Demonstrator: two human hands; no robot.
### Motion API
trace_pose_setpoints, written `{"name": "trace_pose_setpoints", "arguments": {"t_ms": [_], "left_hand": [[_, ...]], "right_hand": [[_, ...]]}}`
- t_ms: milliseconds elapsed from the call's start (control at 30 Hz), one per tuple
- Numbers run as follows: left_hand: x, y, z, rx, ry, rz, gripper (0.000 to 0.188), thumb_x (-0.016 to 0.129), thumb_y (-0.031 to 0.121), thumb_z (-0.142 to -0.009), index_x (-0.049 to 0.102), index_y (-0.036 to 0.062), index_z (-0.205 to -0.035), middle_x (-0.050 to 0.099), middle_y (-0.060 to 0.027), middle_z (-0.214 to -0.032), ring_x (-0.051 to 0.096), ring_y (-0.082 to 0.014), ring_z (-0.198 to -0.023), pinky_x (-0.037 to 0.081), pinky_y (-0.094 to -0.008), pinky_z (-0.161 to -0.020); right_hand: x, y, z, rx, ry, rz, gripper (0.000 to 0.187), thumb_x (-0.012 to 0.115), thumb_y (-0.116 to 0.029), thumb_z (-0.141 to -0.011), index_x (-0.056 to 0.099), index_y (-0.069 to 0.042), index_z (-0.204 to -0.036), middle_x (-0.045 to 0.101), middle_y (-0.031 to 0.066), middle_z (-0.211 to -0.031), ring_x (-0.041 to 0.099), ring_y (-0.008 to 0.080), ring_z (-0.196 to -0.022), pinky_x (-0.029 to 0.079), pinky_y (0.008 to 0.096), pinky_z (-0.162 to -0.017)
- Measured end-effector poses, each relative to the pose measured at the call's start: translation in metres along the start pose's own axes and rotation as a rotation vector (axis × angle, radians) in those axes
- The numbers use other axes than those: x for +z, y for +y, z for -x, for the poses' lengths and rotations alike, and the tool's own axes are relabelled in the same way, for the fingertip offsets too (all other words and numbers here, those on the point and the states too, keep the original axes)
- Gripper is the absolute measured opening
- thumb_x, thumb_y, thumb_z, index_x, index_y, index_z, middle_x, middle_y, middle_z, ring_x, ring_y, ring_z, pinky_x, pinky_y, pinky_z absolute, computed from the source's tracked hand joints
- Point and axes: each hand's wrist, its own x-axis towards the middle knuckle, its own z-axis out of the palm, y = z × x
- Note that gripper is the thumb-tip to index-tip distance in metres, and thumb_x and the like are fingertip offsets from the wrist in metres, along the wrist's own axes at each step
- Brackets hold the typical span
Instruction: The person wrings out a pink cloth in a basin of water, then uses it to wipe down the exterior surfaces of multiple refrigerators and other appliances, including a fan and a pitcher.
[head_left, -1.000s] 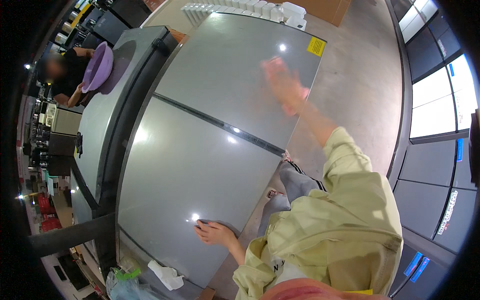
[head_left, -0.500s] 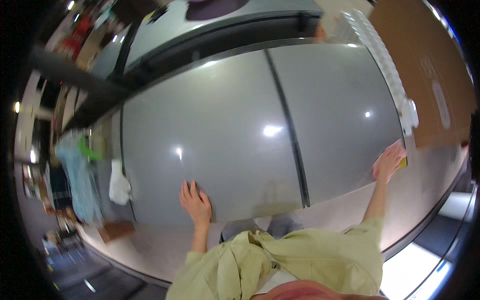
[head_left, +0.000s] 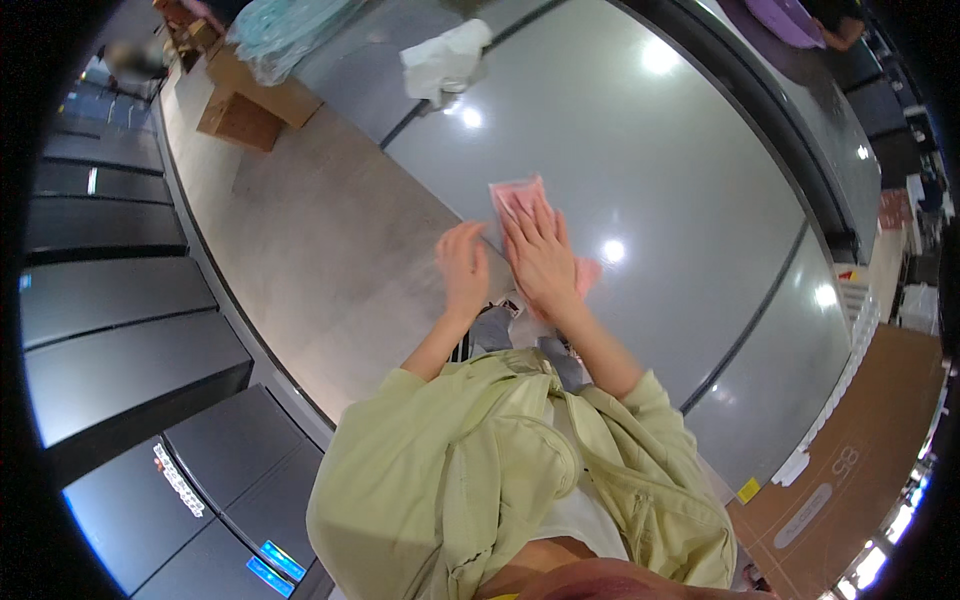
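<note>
My right hand (head_left: 541,258) lies on a pink cloth (head_left: 515,192), pressing it to the glossy grey tabletop (head_left: 640,170) near the edge closest to me. Its fingers stretch forward over the cloth, and a loose corner sticks out beside the wrist. Just left of it, my left hand (head_left: 463,262) is raised by the table edge, holding nothing. Those fingers are a little bent, apart and slightly blurred. Farther along the table lies a crumpled white plastic bag or wrap (head_left: 445,62), beside a dark seam in the surface.
Brown cardboard boxes (head_left: 240,118) stand on the floor at the far left. Clear bluish plastic sheeting (head_left: 285,38) hangs behind them. A large flat carton (head_left: 850,440) borders the table's right end. Another table with a purple basin (head_left: 785,20) is at the far right, near another person's arm.
My view and body have turned to the left. My right hand has brought the pink cloth from the table's right end to its left part. My left hand has lifted off the tabletop.
</note>
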Motion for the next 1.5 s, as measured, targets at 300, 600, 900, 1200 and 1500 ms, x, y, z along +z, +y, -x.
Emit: {"name": "trace_pose_setpoints", "arguments": {"t_ms": [300,600,900,1200,1500], "left_hand": [[-0.014,-0.006,-0.034,-0.219,0.263,0.014,0.043,0.049,0.011,-0.084,0.040,-0.0020,-0.123,0.042,-0.0197,-0.125,0.035,-0.0357,-0.118,0.024,-0.0462,-0.100],[0.028,0.012,-0.051,0.094,-0.168,-0.247,0.049,0.052,0.020,-0.084,0.040,-0.0008,-0.126,0.033,-0.0231,-0.133,0.026,-0.0366,-0.125,0.016,-0.0528,-0.103],[0.103,0.115,0.004,0.632,-0.742,-0.117,0.045,0.052,0.019,-0.084,0.042,0.0017,-0.125,0.035,-0.0251,-0.131,0.029,-0.0358,-0.125,0.019,-0.0540,-0.102],[0.156,0.207,0.041,0.641,-0.981,0.282,0.041,0.049,0.010,-0.088,0.040,-0.0021,-0.126,0.034,-0.0288,-0.130,0.031,-0.0409,-0.123,0.026,-0.0490,-0.101],[0.201,0.284,0.128,0.856,-0.989,-0.058,0.050,0.050,0.021,-0.089,0.034,-0.0002,-0.131,0.025,-0.0306,-0.136,0.027,-0.0429,-0.124,0.022,-0.0512,-0.101]], "right_hand": [[0.081,-0.047,-0.125,-0.364,0.012,-0.026,0.048,0.052,-0.030,-0.083,0.047,-0.018,-0.128,0.042,0.0014,-0.136,0.028,0.0252,-0.132,0.022,0.0493,-0.106],[-0.034,0.065,0.104,0.411,0.048,0.186,0.051,0.051,-0.020,-0.082,0.043,-0.014,-0.132,0.041,0.0070,-0.137,0.036,0.0238,-0.128,0.030,0.0377,-0.102],[-0.125,0.134,0.378,1.607,-0.453,1.003,0.043,0.047,-0.030,-0.088,0.046,-0.004,-0.123,0.052,0.0123,-0.117,0.050,0.0255,-0.106,0.038,0.0379,-0.090],[-0.110,0.133,0.227,0.763,0.197,0.132,0.046,0.048,-0.020,-0.082,0.043,-0.013,-0.127,0.042,-0.0006,-0.135,0.031,0.0230,-0.129,0.026,0.0458,-0.103],[-0.229,0.314,0.518,1.909,0.594,0.626,0.046,0.037,-0.026,-0.090,0.039,-0.013,-0.134,0.038,0.0028,-0.137,0.029,0.0248,-0.130,0.024,0.0473,-0.103]]}}
